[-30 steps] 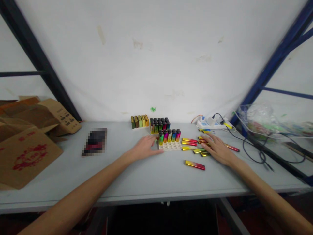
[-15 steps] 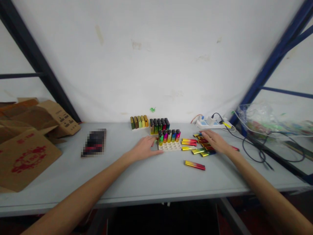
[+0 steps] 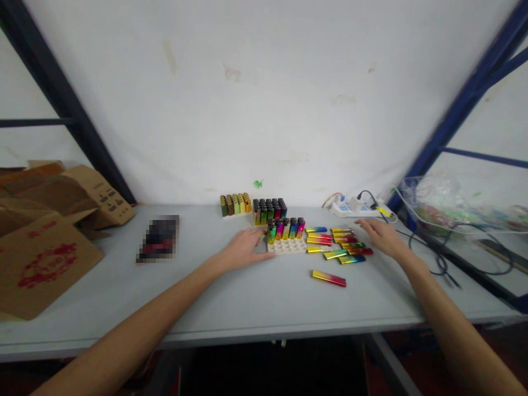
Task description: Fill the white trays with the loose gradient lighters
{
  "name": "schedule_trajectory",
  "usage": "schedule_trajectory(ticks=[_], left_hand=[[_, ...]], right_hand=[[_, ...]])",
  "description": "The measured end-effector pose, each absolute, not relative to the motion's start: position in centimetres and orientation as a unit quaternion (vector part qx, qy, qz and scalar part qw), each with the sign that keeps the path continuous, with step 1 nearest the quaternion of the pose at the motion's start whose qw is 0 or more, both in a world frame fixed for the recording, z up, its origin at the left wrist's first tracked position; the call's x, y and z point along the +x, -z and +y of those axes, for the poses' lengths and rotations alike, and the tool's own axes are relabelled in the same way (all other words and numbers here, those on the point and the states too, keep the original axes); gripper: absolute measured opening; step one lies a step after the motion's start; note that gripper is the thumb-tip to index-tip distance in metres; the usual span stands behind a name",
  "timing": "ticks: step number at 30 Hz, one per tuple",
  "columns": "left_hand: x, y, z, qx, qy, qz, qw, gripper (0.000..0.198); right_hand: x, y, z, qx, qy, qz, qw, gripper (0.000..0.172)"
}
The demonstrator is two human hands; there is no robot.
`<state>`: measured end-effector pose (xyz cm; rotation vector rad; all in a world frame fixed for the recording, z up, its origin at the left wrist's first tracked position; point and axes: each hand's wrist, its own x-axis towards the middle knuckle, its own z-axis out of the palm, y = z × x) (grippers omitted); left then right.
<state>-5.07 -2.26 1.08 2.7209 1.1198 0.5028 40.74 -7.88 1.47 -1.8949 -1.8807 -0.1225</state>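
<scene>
A white holed rack [image 3: 287, 246] holds a row of upright lighters [image 3: 286, 230] with black tops and shiny coloured bodies; its front holes are bare. At its left end is my left hand [image 3: 244, 248], thumb in front and fingers behind, gripping the rack's edge. To the rack's right lie several loose shiny lighters [image 3: 336, 253], flat, in red, yellow, green and blue. One red and yellow lighter [image 3: 329, 278] lies apart, closer to the table's front. My right hand [image 3: 383, 237] is just right of the loose group, fingers stretched out and holding nothing.
Behind stand another rack of black-topped lighters [image 3: 270, 212] and a block of gold-topped ones [image 3: 235, 204]. A power strip [image 3: 357, 208] with cables lies at the back right. Cardboard boxes [image 3: 58, 264] and a pixelated dark object [image 3: 159, 239] are on the left.
My right hand has moved right, off the loose lighters, uncovering them. A few of those lighters have shifted and lie in a more orderly group. My left hand stays at the rack.
</scene>
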Motion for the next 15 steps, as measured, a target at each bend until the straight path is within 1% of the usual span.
schedule_trajectory(ticks=[3, 5, 7, 10, 15], left_hand=[[-5.0, -1.3, -2.4, 0.91, -0.164, 0.374, 0.074, 0.058], [-4.9, -1.3, -2.4, 0.91, -0.16, 0.375, 0.071, 0.057], [-4.9, -1.3, -2.3, 0.91, -0.156, 0.378, 0.07, 0.057], [-4.9, -1.2, -2.2, 0.911, -0.154, 0.376, 0.071, 0.06], [-5.0, -1.3, -2.2, 0.912, -0.157, 0.371, 0.072, 0.06]], right_hand=[[43.2, -1.0, -9.2, -0.716, 0.069, -0.657, 0.226, 0.063], [44.5, 0.0, -10.5, -0.723, 0.059, -0.656, 0.209, 0.061], [45.1, 1.2, -12.0, -0.711, 0.041, -0.676, 0.192, 0.058], [44.4, 2.5, -14.0, -0.676, 0.035, -0.709, 0.196, 0.054], [41.7, 1.4, -15.4, -0.679, 0.075, -0.699, 0.21, 0.041]])
